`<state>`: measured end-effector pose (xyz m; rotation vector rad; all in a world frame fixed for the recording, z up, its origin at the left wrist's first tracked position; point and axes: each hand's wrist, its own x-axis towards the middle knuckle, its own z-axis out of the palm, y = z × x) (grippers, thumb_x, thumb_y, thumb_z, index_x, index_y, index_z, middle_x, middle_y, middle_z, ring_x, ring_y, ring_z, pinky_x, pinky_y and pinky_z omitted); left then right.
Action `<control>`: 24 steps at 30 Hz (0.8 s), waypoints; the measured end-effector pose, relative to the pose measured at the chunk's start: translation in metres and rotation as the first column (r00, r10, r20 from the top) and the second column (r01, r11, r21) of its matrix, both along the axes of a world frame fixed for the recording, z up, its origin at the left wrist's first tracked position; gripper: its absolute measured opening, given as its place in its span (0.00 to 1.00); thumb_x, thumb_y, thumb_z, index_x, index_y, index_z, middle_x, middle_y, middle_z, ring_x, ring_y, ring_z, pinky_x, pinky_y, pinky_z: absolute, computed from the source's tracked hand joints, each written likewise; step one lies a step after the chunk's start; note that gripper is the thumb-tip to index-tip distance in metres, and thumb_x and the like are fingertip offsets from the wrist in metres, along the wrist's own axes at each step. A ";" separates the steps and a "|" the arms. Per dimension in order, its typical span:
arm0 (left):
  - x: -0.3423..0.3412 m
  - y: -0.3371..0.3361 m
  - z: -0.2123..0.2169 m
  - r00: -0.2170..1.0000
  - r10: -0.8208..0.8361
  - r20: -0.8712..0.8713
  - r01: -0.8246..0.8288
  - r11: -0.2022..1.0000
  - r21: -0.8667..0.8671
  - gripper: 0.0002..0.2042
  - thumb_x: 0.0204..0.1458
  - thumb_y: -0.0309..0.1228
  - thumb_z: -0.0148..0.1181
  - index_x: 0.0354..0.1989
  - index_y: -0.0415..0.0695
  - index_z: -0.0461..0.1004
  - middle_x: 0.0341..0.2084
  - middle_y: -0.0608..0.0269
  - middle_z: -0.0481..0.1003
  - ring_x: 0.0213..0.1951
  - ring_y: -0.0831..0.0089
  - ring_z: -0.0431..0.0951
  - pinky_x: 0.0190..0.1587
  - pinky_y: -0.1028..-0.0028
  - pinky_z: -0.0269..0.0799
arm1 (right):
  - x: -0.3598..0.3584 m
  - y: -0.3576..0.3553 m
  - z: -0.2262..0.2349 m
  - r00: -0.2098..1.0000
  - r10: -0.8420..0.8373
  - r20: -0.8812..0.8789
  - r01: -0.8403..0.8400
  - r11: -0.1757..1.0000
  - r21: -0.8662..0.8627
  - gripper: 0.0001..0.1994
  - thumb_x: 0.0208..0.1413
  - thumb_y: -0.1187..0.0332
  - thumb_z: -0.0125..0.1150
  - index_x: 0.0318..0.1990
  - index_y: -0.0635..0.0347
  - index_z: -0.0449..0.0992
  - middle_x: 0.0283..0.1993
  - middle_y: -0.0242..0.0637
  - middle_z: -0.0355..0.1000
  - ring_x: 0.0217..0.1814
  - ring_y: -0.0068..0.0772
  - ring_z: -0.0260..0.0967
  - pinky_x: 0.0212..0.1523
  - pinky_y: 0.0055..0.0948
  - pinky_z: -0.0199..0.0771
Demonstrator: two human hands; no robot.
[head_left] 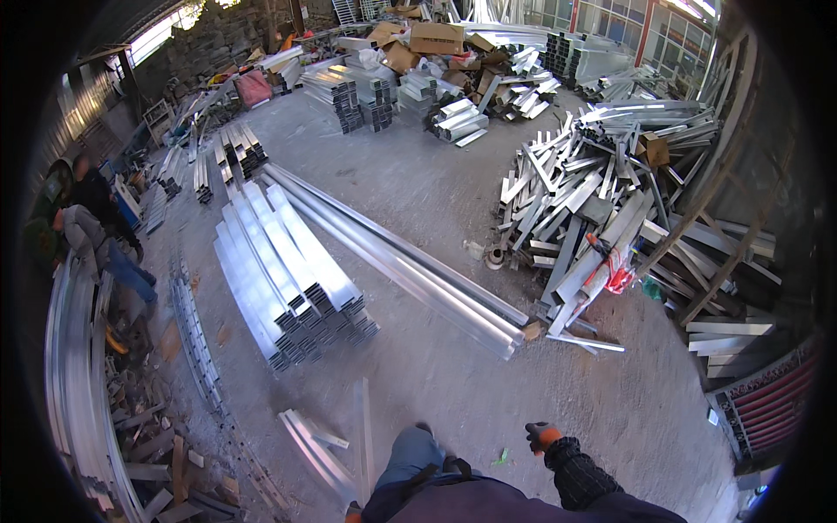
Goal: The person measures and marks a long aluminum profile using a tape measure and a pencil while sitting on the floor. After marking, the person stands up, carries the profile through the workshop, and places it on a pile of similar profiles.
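Observation:
My right hand [542, 437], in an orange and dark glove, hangs over the grey floor at the lower right, below a dark knitted sleeve. Its fingers are loosely bent and a little apart, with nothing seen in them. Only a bit of my left hand [353, 513], also gloved in orange, shows at the bottom edge; its fingers are hidden. Close to it, several short metal profiles [318, 453] lie on the floor. Ahead is a stack of silvery metal profiles [270, 261]. Beside that stack, long metal bars [410, 270] stretch diagonally across the floor.
A heap of loose metal offcuts [575, 183] spreads at the right. Long profiles [74, 375] and a ladder-like metal strip [193, 331] lie at left, where people [91, 235] stand or bend. Cardboard boxes [436, 38] and more profile stacks are at the back.

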<state>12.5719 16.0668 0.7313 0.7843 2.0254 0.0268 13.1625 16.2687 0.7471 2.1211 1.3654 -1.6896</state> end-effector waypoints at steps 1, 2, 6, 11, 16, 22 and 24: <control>0.001 0.019 -0.004 1.000 0.004 -0.008 -0.004 1.000 -0.018 0.44 0.46 0.53 0.76 0.63 0.32 0.67 0.52 0.34 0.78 0.55 0.44 0.80 0.56 0.56 0.77 | -0.004 0.019 0.001 0.999 -0.036 0.005 0.035 0.999 0.006 0.12 0.56 0.66 0.64 0.44 0.64 0.77 0.43 0.50 0.82 0.40 0.48 0.84 0.35 0.46 0.82; 0.015 0.083 -0.005 0.998 -0.056 0.006 0.056 0.998 0.002 0.43 0.46 0.53 0.76 0.62 0.32 0.68 0.51 0.34 0.79 0.54 0.45 0.81 0.55 0.56 0.77 | 0.031 0.026 -0.038 0.986 0.145 0.081 -0.159 0.964 0.211 0.14 0.65 0.60 0.57 0.41 0.64 0.78 0.36 0.48 0.81 0.37 0.45 0.83 0.33 0.44 0.80; 0.018 0.220 -0.026 0.996 -0.085 -0.020 0.084 0.996 -0.012 0.41 0.45 0.52 0.77 0.60 0.32 0.70 0.50 0.36 0.80 0.53 0.45 0.81 0.54 0.56 0.78 | 0.016 0.088 -0.087 0.997 -0.074 0.021 0.076 0.974 -0.214 0.15 0.67 0.59 0.55 0.46 0.64 0.77 0.40 0.49 0.82 0.37 0.50 0.83 0.38 0.48 0.83; 0.019 0.402 -0.048 0.990 -0.136 -0.027 0.134 0.989 -0.060 0.39 0.45 0.50 0.77 0.58 0.33 0.72 0.48 0.37 0.81 0.52 0.46 0.83 0.52 0.56 0.79 | 0.018 0.176 -0.071 0.885 0.465 0.022 -0.462 0.883 -0.083 0.25 0.67 0.48 0.51 0.63 0.53 0.75 0.62 0.51 0.76 0.64 0.56 0.73 0.65 0.51 0.70; 0.018 0.551 -0.021 0.978 -0.209 0.011 0.209 0.976 -0.060 0.36 0.44 0.49 0.78 0.55 0.34 0.74 0.47 0.39 0.82 0.50 0.47 0.84 0.50 0.56 0.80 | 0.022 0.347 -0.016 0.936 0.310 0.164 -0.335 0.930 0.154 0.26 0.58 0.55 0.65 0.62 0.53 0.75 0.56 0.56 0.78 0.56 0.62 0.77 0.54 0.51 0.77; 0.008 0.680 0.025 0.996 -0.063 0.059 0.051 0.982 0.182 0.32 0.43 0.45 0.80 0.50 0.34 0.78 0.40 0.44 0.85 0.41 0.49 0.87 0.45 0.55 0.82 | -0.020 0.596 0.066 0.966 -0.256 0.041 0.246 0.956 0.162 0.25 0.62 0.49 0.60 0.58 0.57 0.81 0.44 0.52 0.83 0.42 0.49 0.83 0.42 0.46 0.80; 0.025 0.738 0.081 0.980 0.073 0.184 -0.090 0.992 0.085 0.40 0.38 0.52 0.82 0.52 0.32 0.75 0.45 0.40 0.83 0.46 0.52 0.85 0.48 0.56 0.81 | -0.010 0.614 0.067 0.995 0.085 -0.055 -0.060 0.931 0.361 0.19 0.64 0.57 0.60 0.58 0.55 0.81 0.44 0.51 0.83 0.45 0.49 0.82 0.45 0.47 0.80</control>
